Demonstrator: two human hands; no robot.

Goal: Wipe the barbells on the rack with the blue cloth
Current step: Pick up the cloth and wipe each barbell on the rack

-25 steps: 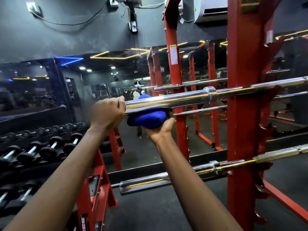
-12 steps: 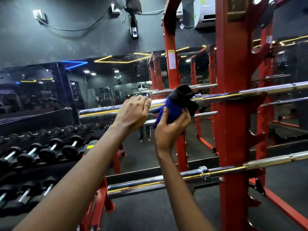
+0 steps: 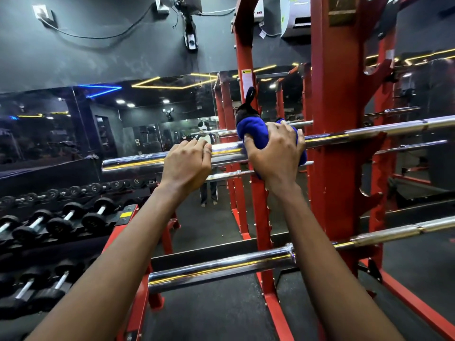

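A chrome upper barbell (image 3: 133,162) lies across the red rack (image 3: 337,148) at chest height. My left hand (image 3: 186,163) curls over its sleeve from above. Just to the right, my right hand (image 3: 275,150) grips the blue cloth (image 3: 253,131) and presses it onto the same bar, close to the rack's upright. A dark edge of the cloth sticks up above my fingers. A second chrome lower barbell (image 3: 221,268) rests on a lower hook of the rack, below my forearms.
A wall mirror (image 3: 152,124) behind the rack reflects the gym and a standing person. A dumbbell rack (image 3: 61,222) with several black dumbbells runs along the left. More red uprights (image 3: 246,99) stand behind the bar. Dark rubber floor (image 3: 209,316) lies below.
My right hand has moved from under the bar to over its top and slid the cloth right, towards the upright. My left hand has shifted right along the sleeve.
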